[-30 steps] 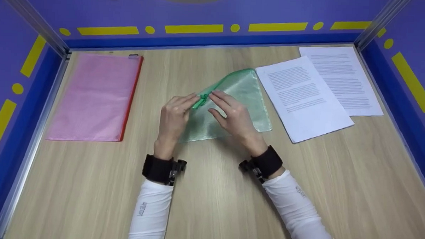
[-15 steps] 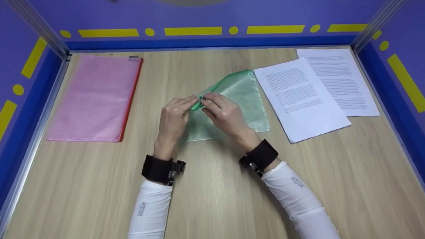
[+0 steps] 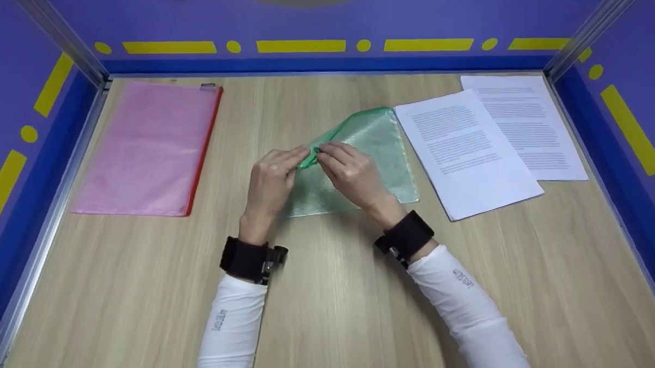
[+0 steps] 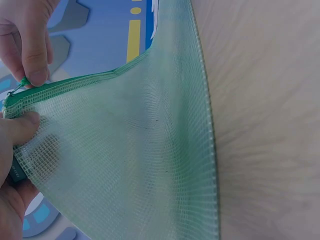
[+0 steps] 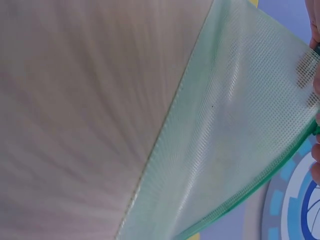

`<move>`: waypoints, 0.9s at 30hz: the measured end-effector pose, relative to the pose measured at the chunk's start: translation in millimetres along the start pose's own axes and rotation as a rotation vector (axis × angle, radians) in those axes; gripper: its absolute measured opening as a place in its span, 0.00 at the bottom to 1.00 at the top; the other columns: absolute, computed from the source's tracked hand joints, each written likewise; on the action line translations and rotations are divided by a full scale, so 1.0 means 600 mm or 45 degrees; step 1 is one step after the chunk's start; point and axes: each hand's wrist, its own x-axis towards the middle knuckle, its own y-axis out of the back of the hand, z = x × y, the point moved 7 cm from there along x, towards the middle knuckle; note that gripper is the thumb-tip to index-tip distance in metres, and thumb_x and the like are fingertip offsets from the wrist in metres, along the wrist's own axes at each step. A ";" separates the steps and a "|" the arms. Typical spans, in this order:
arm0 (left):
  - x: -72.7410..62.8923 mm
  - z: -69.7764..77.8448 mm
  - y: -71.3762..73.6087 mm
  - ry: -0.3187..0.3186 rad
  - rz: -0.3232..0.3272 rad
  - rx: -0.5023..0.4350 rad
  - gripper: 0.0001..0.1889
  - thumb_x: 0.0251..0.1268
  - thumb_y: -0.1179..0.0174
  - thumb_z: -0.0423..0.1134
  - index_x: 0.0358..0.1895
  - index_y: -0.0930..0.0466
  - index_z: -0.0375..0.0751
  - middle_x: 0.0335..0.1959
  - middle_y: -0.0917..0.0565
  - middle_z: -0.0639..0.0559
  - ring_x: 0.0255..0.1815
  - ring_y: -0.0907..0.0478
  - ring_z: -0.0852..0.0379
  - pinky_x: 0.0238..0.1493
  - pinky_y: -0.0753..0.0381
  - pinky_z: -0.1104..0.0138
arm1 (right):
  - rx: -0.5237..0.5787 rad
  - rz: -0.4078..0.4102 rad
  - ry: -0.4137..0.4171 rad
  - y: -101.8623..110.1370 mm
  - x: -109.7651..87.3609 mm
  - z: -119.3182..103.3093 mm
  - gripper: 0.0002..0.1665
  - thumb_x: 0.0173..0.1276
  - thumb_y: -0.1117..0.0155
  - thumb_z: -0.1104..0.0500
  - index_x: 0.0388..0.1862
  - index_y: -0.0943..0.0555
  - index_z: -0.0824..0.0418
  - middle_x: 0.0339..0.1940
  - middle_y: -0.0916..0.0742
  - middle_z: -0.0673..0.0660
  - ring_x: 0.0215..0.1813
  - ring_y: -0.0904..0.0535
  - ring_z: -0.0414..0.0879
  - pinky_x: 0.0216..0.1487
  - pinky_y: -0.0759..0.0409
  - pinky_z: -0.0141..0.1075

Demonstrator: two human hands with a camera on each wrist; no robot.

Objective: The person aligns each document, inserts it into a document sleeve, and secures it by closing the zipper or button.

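Note:
A green translucent mesh zip pouch (image 3: 380, 153) lies in the middle, its zipper corner lifted toward me. My left hand (image 3: 273, 174) grips that corner, the thumb (image 4: 22, 127) on the mesh face in the left wrist view. There my right hand (image 4: 32, 42) pinches the small green zipper pull (image 4: 24, 81) at the end of the green zipper (image 4: 85, 80), which runs along the upper edge. In the head view my right hand (image 3: 355, 174) bends over the pouch beside the left fingertips. The right wrist view catches only fingertips at its right edge, with the mesh bowed before them.
On the left of the wooden table (image 3: 323, 303) lies a pink zip pouch (image 3: 149, 150) with a red zipper edge. Overlapping printed sheets, a front stack (image 3: 470, 156) and a back sheet (image 3: 525, 125), lie on the right. Purple and blue walls (image 3: 322, 20) enclose the table.
My right thumb and fingers, spread apart a second ago, have come together on the zipper pull. The right hand has since shifted slightly right. The left hand keeps its hold on the corner.

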 end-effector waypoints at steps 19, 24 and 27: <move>0.001 0.003 0.000 -0.048 0.005 -0.026 0.18 0.62 0.38 0.24 0.53 0.14 0.43 0.50 0.11 0.48 0.46 0.13 0.50 0.50 0.14 0.61 | 0.009 -0.120 -0.067 0.004 0.006 0.018 0.04 0.63 0.34 0.70 0.34 0.13 0.66 0.33 0.10 0.57 0.35 0.12 0.49 0.37 0.13 0.36; 0.002 0.003 0.003 -0.062 0.025 -0.026 0.17 0.62 0.38 0.25 0.53 0.14 0.42 0.49 0.11 0.47 0.45 0.13 0.49 0.48 0.14 0.61 | 0.013 -0.156 -0.114 0.002 0.005 0.029 0.04 0.63 0.34 0.70 0.35 0.13 0.66 0.31 0.10 0.57 0.32 0.13 0.49 0.34 0.14 0.37; 0.002 0.004 0.006 -0.073 0.037 -0.030 0.16 0.62 0.38 0.24 0.52 0.13 0.42 0.49 0.11 0.47 0.44 0.13 0.49 0.47 0.14 0.61 | 0.007 -0.167 -0.151 0.001 0.004 0.040 0.04 0.63 0.33 0.70 0.36 0.13 0.66 0.31 0.10 0.57 0.32 0.13 0.50 0.33 0.14 0.37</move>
